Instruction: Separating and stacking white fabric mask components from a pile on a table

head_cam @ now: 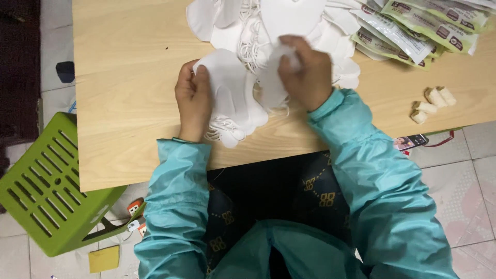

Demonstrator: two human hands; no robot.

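Currently your left hand [194, 98] pinches white mask [230, 93] at left edge; right hand [305, 70] clamps right edge. Mask spans between hands, long axis crosswise, over worktop [129, 77] near edge (mask pile [268, 26] just beyond).

Even, soft indoor light; the pale worktop [129, 77] is bright without glare. Faint shadows under the fingers [199, 77]; slight blur there.

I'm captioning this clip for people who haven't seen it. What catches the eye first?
Two hands in teal sleeves work a white face mask at the wooden table's near edge: left hand, right hand. Behind lies a heap of white masks, with green-edged packets top right and a green plastic stool tipped lower left.
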